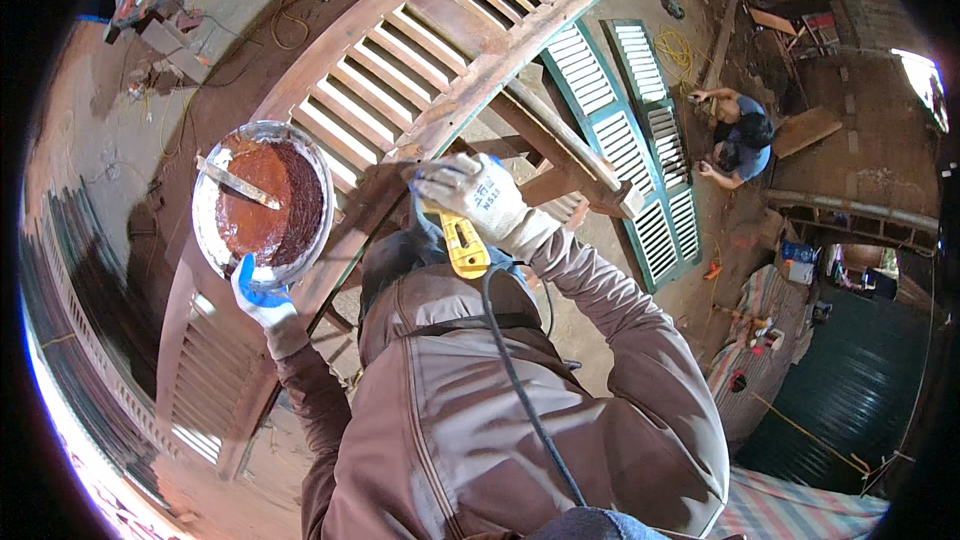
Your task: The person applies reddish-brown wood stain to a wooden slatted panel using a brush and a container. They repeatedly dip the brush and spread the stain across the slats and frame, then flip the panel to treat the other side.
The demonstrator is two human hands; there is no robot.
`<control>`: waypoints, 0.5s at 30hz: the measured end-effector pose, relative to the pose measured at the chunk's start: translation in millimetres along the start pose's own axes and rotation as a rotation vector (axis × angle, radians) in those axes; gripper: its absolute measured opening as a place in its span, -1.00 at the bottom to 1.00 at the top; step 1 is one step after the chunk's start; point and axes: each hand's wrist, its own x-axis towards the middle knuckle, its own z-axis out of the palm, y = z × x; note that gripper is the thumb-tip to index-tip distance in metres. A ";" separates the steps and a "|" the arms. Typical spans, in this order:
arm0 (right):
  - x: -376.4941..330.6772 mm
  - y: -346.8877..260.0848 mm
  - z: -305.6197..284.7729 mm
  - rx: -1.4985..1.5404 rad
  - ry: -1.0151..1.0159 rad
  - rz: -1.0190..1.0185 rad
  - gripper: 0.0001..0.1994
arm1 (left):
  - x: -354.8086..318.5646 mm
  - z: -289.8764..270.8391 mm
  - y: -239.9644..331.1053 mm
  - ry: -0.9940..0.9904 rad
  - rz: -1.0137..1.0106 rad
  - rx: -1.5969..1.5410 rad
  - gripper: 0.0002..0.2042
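Note:
A round pale-rimmed basin (318, 230) holds thick red-brown paste (247, 225), and a flat stick (238, 183) rests across it. My left hand (262, 298), in a white and blue glove, grips the basin's near rim. To its right, my gloved right hand (478, 198) is curled in front of my body, beside the lower end of a louvered wooden shutter (425, 60). Its fingers are closed and partly hidden, so what they hold cannot be made out. Bare brown wood and pale gaps show between the shutter's slats.
Below the basin lies another louvered panel (213, 375). Two green shutters (618, 130) lie on the ground to the right, with a crouching co-worker (745, 135) beside them. A yellow plastic piece (463, 245) and a black cord (515, 390) hang before my body. Yellow cables (290, 25) trail across the floor.

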 end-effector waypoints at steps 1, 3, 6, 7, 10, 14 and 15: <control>5.1 3.2 -7.7 -0.055 0.077 0.003 -0.61 | 5.0 -7.8 -0.4 -0.049 -0.058 0.018 -0.70; 15.2 2.3 -7.2 -0.061 0.021 0.070 -0.60 | 11.5 -41.3 1.0 -0.112 -0.154 0.065 -0.71; 5.2 -14.5 0.7 -0.084 -0.015 0.059 -0.58 | 5.6 -51.5 -10.6 -0.065 -0.254 -0.178 -0.73; -0.6 -14.8 1.4 -0.064 -0.044 0.066 -0.57 | -2.7 -39.6 -11.7 -0.132 -0.194 -0.168 -0.75; 21.7 -27.6 -23.6 -0.035 -0.013 0.029 -0.57 | -17.4 -1.3 -0.5 -0.200 0.091 0.194 -0.77; 66.1 -45.7 -35.6 -0.136 0.075 -0.212 -0.62 | -25.6 0.9 5.4 -0.381 0.100 -0.014 -0.74; 77.3 -48.7 -35.3 -0.142 0.062 -0.260 -0.63 | -27.5 9.0 8.1 -0.323 0.038 -0.043 -0.74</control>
